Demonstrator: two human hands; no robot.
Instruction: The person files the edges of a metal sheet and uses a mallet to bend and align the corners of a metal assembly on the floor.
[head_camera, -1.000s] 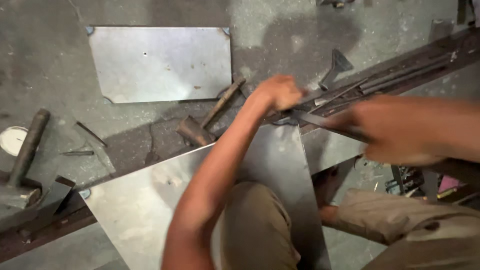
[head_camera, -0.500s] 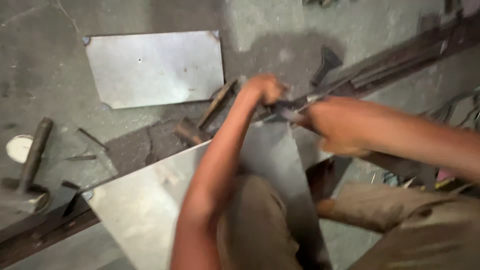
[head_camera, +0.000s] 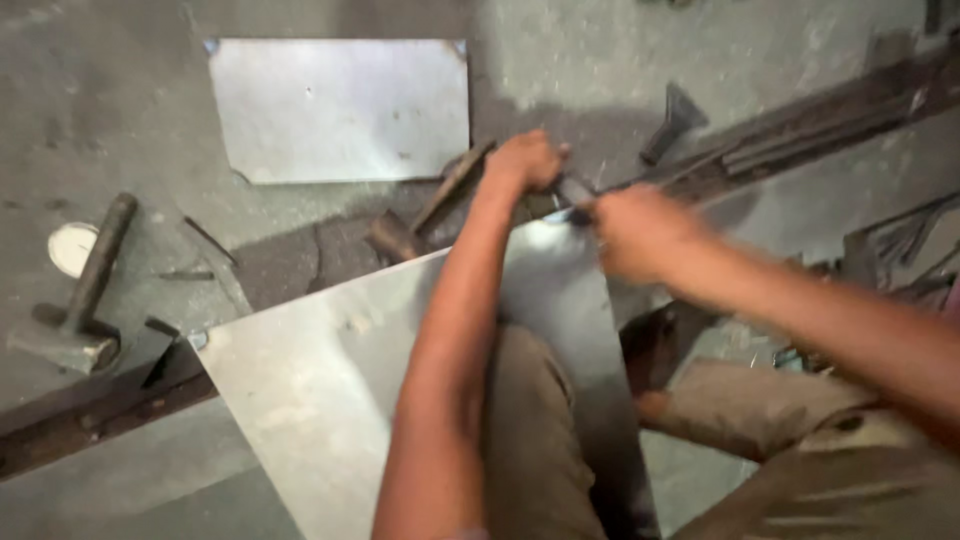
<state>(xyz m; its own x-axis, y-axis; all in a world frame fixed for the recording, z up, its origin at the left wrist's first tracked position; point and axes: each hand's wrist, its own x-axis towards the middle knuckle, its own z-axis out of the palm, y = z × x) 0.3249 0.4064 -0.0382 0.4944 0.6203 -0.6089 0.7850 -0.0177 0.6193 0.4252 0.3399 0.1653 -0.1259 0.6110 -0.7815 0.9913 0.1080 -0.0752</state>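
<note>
Nearest the camera, the person's knees and trousers sit under a large metal sheet (head_camera: 330, 390), which lies tilted across a dark steel rail (head_camera: 90, 415) running from near left to far right. The sheet's far edge rests at the rail, where both hands meet.

The left hand (head_camera: 525, 160) is at the far corner of the sheet, fingers curled closed around a small dark tool (head_camera: 572, 190); what kind of tool it is cannot be told. The right hand (head_camera: 640, 232) is just right of the left hand, over the sheet's far right edge. It is blurred; its fingers look closed, but what they grip cannot be told.

Just left of the left hand, a hammer (head_camera: 425, 210) lies on the floor (head_camera: 560, 60), handle pointing far right. At the near left, a heavier sledgehammer (head_camera: 80, 290) lies with its head against the rail, beside a small white round object (head_camera: 68, 245). Thin metal scraps lie between the two hammers.

Farther out, a second, smaller flat metal sheet (head_camera: 340, 108) lies on the floor. To the far right, a dark wedge-shaped tool (head_camera: 675, 120) lies near the rail.
</note>
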